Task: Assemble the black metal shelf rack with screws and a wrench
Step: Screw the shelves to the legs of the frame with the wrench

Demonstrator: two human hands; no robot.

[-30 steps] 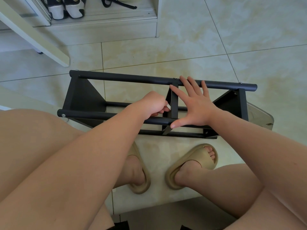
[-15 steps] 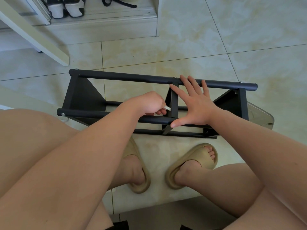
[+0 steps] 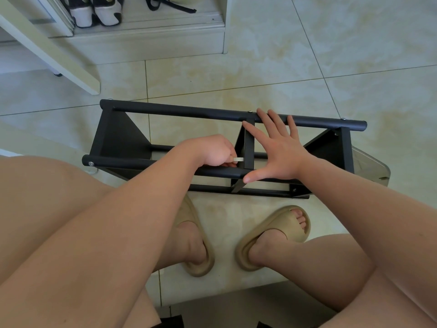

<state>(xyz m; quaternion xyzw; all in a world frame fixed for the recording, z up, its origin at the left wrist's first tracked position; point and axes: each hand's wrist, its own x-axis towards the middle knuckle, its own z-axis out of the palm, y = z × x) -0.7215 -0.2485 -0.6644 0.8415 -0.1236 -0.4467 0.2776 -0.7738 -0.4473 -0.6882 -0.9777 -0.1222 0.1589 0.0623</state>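
Underfoot lies a tiled floor (image 3: 307,55), pale cream with yellowish marbling and thin dark joints that cross the frame at a slant. At the upper left of the frame a white ledge (image 3: 146,36) holds a pair of black and white shoes (image 3: 94,13), and a white board (image 3: 47,48) slants down from the left edge to the tiles in front of it. At the bottom of the frame two bare legs end in tan sandals (image 3: 276,235), set side by side on the tiles.

Just above the sandals, in the middle of the frame, the black metal rack (image 3: 118,138) lies on the floor with its long round bars running left to right, solid end panels at either side and a crosspiece between the bars. A silver screw (image 3: 249,111) sits on the far bar where the crosspiece meets it.

Left of the crosspiece, the left hand (image 3: 210,151) is curled tight, its fingers pinching a small flat silvery wrench (image 3: 238,159) whose tip pokes out toward the crosspiece, just above the near bar. What the tip sits on is too small to tell.

To the right, the right hand (image 3: 279,152) is spread wide with straight fingers, palm down over the rack: fingertips rest on the far bar, the forefinger reaches the top of the crosspiece, and the thumb presses the near bar
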